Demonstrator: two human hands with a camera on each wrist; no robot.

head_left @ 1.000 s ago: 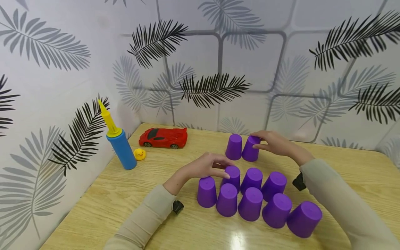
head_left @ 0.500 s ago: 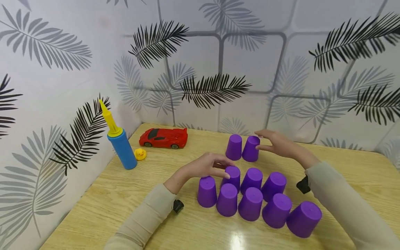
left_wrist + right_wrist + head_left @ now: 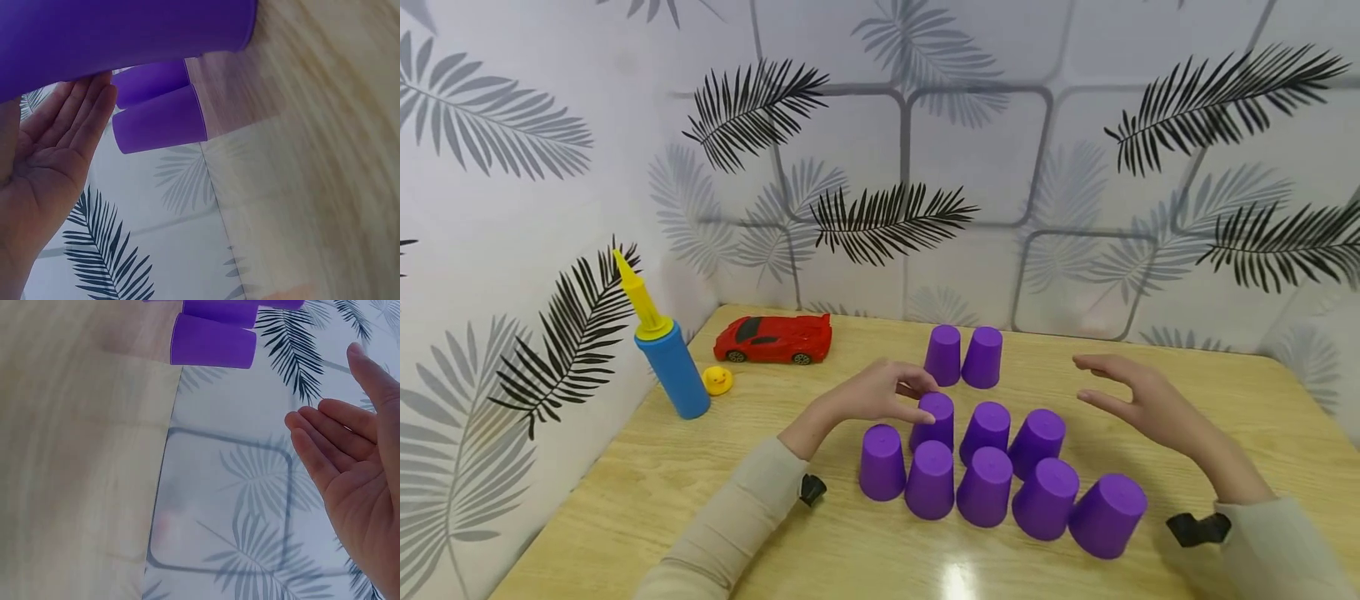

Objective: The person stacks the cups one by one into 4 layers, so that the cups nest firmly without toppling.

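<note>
Several upside-down purple plastic cups stand on the table in rows. My left hand [image 3: 880,393] is at the left cup [image 3: 933,429] of the middle row. Its thumb lies across the near side and its fingers reach behind the top. In the left wrist view, the fingertips disappear behind a large purple cup surface [image 3: 125,37]. My right hand [image 3: 1138,400] is raised to the right of the cups, holding nothing, thumb and fingers apart. Two more cups stand side by side at the back, a left one [image 3: 943,356] and a right one [image 3: 982,358].
A red toy car [image 3: 772,338] sits at the back left of the wooden table [image 3: 625,508]. Beside it are a yellow rubber duck [image 3: 717,381] and an upright blue and yellow hand pump [image 3: 673,371]. A leaf-patterned wall [image 3: 865,283] rises behind.
My right hand has let go of the right back cup and moved off to the right. The left hand stays at the same cup. The head view has shifted slightly.
</note>
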